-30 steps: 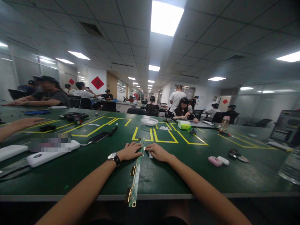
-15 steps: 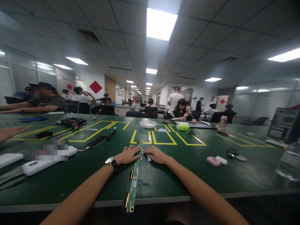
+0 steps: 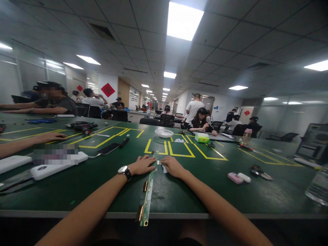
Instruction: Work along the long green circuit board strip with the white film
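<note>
A long, narrow green circuit board (image 3: 149,196) with copper-coloured flex tabs lies lengthwise in front of me, its near end jutting past the table edge. My left hand (image 3: 143,165), with a watch on its wrist, rests flat on the board's far part, fingers stretched out. Just right of the board, my right hand (image 3: 173,166) has its fingertips pinched on a small pale strip (image 3: 159,162) at the board's edge. Under those fingers is a white tab (image 3: 164,168); whether it joins the strip I cannot tell.
The green table (image 3: 200,191) bears yellow tape outlines. Left are a white power strip (image 3: 60,166), a phone (image 3: 109,148) and another person's hand (image 3: 55,136). A clear dish (image 3: 164,133) stands ahead. A pink case (image 3: 235,178) and a large bottle (image 3: 317,186) are right.
My right fingertips have drawn slightly away from the board, and the pale strip between shows more. The other person's hand at left has reached further right. The whole view has shifted a little.
</note>
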Available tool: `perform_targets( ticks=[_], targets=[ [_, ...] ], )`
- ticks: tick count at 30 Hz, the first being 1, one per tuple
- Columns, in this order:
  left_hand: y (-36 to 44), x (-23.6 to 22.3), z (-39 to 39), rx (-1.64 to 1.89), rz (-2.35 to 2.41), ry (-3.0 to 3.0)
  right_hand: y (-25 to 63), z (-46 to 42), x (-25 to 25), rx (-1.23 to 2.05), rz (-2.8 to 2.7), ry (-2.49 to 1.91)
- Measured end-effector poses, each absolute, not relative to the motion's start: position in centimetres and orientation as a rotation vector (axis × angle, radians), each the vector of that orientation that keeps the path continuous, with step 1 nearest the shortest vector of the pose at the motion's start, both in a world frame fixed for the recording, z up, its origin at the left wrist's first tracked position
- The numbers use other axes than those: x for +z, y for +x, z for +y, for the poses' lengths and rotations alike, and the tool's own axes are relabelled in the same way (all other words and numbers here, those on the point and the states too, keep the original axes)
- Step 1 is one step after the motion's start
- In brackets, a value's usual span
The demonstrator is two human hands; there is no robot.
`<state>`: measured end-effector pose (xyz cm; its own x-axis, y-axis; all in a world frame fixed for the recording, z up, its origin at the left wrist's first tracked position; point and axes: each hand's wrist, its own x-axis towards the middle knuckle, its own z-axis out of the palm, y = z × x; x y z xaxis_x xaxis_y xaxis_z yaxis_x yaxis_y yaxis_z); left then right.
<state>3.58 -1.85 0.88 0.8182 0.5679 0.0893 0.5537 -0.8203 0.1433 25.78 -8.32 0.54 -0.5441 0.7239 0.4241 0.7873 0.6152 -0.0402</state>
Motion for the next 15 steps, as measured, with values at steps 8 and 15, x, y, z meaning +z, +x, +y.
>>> perform_targets(
  ticks=[8,15],
  targets=[
    [3.56,0.8,-1.47,0.172,0.874,2.878,26.31,-8.15,0.85,-0.058,-2.508,-1.079],
    [3.8,0.46,-1.51,0.188,0.889,2.899,26.23,-8.34,0.83,-0.054,-2.496,-1.109]
  ],
)
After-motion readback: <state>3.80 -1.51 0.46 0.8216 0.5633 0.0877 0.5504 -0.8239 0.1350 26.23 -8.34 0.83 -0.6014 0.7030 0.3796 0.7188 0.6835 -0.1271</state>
